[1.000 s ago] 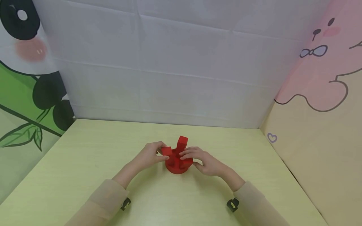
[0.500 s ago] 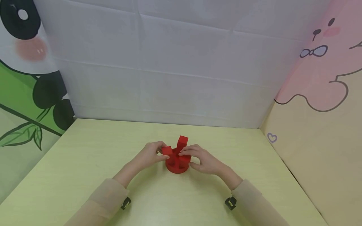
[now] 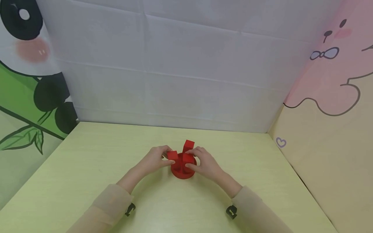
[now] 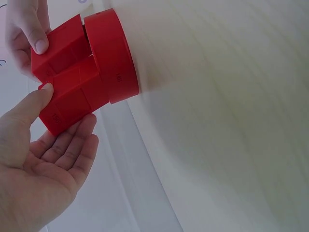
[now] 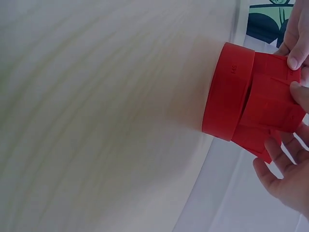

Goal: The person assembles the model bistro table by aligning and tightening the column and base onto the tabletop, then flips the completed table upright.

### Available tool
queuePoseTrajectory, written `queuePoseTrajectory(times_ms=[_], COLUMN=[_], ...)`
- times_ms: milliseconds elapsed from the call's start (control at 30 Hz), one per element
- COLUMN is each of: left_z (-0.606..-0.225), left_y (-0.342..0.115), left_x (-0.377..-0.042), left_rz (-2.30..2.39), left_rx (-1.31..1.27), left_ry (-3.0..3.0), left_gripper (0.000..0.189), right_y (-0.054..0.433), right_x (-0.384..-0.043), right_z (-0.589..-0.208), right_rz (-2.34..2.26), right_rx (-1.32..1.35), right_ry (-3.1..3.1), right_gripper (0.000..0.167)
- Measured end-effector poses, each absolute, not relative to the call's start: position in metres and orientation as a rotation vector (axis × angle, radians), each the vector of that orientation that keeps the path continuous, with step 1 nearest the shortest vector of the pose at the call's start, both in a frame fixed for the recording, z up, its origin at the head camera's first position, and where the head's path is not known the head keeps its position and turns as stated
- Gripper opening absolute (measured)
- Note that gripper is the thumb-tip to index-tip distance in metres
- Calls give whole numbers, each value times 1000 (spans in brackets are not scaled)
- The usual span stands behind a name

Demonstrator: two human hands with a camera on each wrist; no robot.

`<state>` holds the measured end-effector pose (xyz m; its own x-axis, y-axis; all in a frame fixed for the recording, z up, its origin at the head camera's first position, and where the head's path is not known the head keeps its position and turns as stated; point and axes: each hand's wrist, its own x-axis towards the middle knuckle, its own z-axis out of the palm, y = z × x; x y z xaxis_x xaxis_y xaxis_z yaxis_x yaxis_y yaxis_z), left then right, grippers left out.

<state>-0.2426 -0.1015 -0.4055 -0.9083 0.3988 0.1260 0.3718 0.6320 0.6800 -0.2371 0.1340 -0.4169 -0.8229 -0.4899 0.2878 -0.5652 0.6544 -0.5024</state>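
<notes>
A round red base (image 3: 183, 175) stands on the table with red blocks rising from it. My left hand (image 3: 155, 158) pinches the left block (image 3: 172, 155) between thumb and fingers; numbers are marked on that block (image 4: 72, 101) and on the base's side (image 4: 113, 58). With its thumb in front and fingers behind, my right hand (image 3: 205, 163) grips the right block (image 3: 188, 158). A third block (image 3: 188, 145) stands at the back of the base, leaning slightly outward, touched by neither thumb. In the right wrist view, a narrow gap shows between the gripped block (image 5: 273, 101) and the base.
The pale wooden table (image 3: 163, 210) spreads around the base. A white cloth wall (image 3: 180, 81) closes off the back, with cartoon-printed panels (image 3: 326, 74) at the sides. Dark devices (image 3: 231, 212) sit at both wrists, below the sleeves.
My right hand has moved left, bringing its block from the base's right side to nearer the middle. My left hand and its block have stayed almost still.
</notes>
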Motion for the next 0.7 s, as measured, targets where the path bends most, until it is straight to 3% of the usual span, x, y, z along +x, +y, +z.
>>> queuePoseTrajectory(times_ms=[400,700], left_z=[-403,-403], left_y=[-102,-102], left_x=[-240,-239], left_rz=[1158,1164], left_rx=[660,639], left_ry=[2815,2808], left_gripper=[29,29], right_y=[119,126], right_x=[-230,-228], right_z=[-418,-414], right_rz=[866,878], right_rx=[566,740], right_ry=[-2771,-2716], right_gripper=[40,55])
